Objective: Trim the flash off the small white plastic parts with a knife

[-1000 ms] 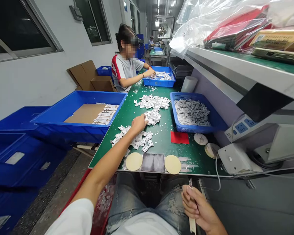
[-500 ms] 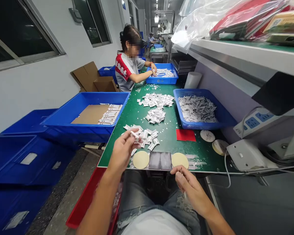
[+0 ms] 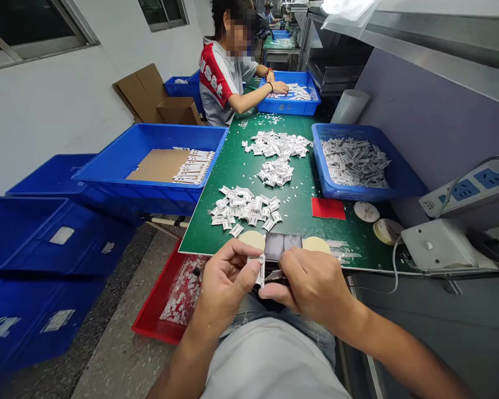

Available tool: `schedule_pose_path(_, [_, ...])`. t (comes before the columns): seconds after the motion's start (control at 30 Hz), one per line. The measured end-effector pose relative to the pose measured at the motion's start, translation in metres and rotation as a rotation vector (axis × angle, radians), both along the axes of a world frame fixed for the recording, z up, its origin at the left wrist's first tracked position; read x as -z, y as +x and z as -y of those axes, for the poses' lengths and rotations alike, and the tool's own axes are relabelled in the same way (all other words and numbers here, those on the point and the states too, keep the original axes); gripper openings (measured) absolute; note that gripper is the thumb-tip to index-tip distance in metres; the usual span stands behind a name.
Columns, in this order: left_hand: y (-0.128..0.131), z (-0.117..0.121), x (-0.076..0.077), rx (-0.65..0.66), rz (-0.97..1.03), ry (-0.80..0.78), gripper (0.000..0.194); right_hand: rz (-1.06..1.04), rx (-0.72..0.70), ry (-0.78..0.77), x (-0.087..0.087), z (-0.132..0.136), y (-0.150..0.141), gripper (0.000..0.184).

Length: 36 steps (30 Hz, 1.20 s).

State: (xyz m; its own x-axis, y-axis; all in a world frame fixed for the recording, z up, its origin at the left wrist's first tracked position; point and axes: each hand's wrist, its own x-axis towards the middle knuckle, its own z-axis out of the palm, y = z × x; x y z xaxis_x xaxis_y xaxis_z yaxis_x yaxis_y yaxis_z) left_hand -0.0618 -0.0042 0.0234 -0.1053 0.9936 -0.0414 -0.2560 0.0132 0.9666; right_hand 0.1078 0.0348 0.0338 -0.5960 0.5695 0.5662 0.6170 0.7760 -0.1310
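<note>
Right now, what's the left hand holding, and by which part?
A small white strip, pinched at its side by the left hand, between thumb and fingers.

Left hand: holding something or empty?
Holding: the left hand has a small white strip pinched upright at its thumb tip, with the strip's top and bottom showing past the thumb.

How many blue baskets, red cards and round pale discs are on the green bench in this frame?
Blue plastic baskets: 2
Red cards: 1
Round pale discs: 4 visible; two are partly behind the hands
Total: 7
</note>
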Motion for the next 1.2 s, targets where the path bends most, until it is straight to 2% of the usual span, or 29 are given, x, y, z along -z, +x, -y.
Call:
schedule_pose_path(0.2, [0.0, 0.001, 0.0, -0.005, -0.025, -0.008, 0.008, 0.032, 0.082, 0.044, 0.001, 0.001, 0.0, 0.062])
schedule_pose_path(0.5, [0.003, 0.002, 0.003, -0.03, -0.036, -0.039, 0.008, 0.013, 0.113, 0.064, 0.007, 0.003, 0.001, 0.061])
schedule_pose_path(0.73, [0.006, 0.001, 0.0, -0.07, -0.055, -0.046, 0.013, -0.038, 0.047, 0.044, 0.011, 0.004, 0.003, 0.059])
schedule_pose_path(0.83, [0.009, 0.002, -0.005, -0.119, -0.132, -0.049, 0.014, -0.153, -0.066, -0.162, 0.011, 0.004, 0.003, 0.056])
schedule_pose_path(0.9, [0.012, 0.003, -0.008, -0.168, -0.229, -0.025, 0.014, -0.272, -0.176, -0.436, 0.01, 0.005, 0.002, 0.051])
schedule_pose_path(0.97, [0.014, 0.004, -0.01, -0.162, -0.268, 0.023, 0.017, -0.38, -0.253, -0.745, 0.006, 0.007, 0.001, 0.043])
schedule_pose_path(1.03, [0.016, 0.004, -0.009, -0.072, -0.187, 0.048, 0.025, -0.47, -0.281, -1.013, 0.003, 0.009, -0.001, 0.037])
schedule_pose_path(1.1, [0.016, 0.002, -0.007, 0.046, -0.007, -0.007, 0.032, -0.525, -0.302, -1.193, -0.001, 0.01, -0.002, 0.037])
schedule_pose_path(1.17, [0.015, -0.001, -0.005, 0.107, 0.189, -0.085, 0.03, -0.506, -0.334, -1.264, -0.005, 0.011, -0.001, 0.039])
schedule_pose_path(1.2, [0.014, -0.002, -0.004, 0.11, 0.27, -0.104, 0.027, -0.478, -0.341, -1.245, -0.007, 0.01, 0.0, 0.039])
